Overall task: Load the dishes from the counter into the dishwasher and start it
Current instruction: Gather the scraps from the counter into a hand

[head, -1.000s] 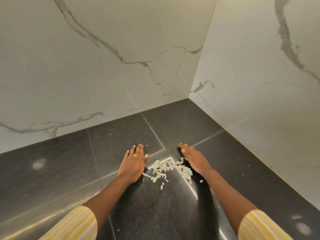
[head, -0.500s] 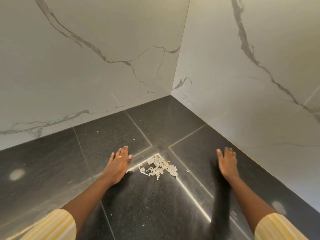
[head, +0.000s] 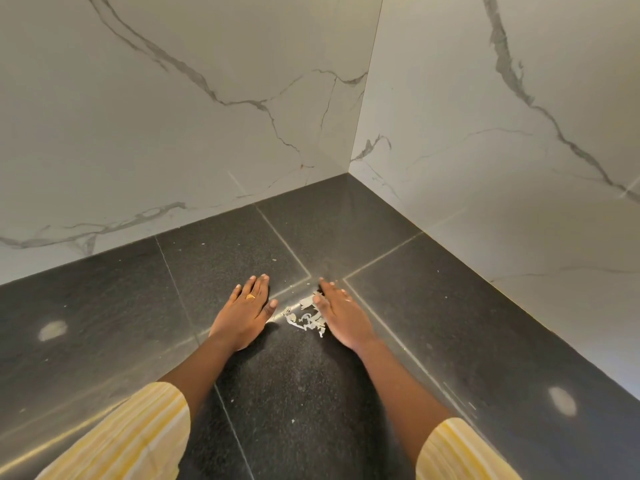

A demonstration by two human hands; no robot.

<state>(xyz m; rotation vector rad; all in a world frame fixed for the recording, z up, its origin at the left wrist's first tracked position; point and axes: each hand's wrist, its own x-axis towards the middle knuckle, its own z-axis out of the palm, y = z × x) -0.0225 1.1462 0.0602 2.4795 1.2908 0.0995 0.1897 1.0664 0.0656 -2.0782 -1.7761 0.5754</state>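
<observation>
A small heap of pale food scraps [head: 304,317] lies on the dark stone counter [head: 450,323], near where its seams meet. My left hand [head: 244,311], with a gold ring on one finger, rests flat on the counter just left of the scraps, fingers together. On the right edge of the heap lies my right hand [head: 341,315], flat, palm down and touching the scraps. Neither hand holds anything. No dishes and no dishwasher are in view.
White marble walls [head: 207,116] with grey veins close the counter at the back and on the right, meeting in a corner [head: 349,168]. Pale smudges mark the counter at the left [head: 52,330] and the right [head: 561,400].
My right hand has swept in from the right of the counter to the scraps, pressing the heap smaller against my left hand. The left hand has stayed put.
</observation>
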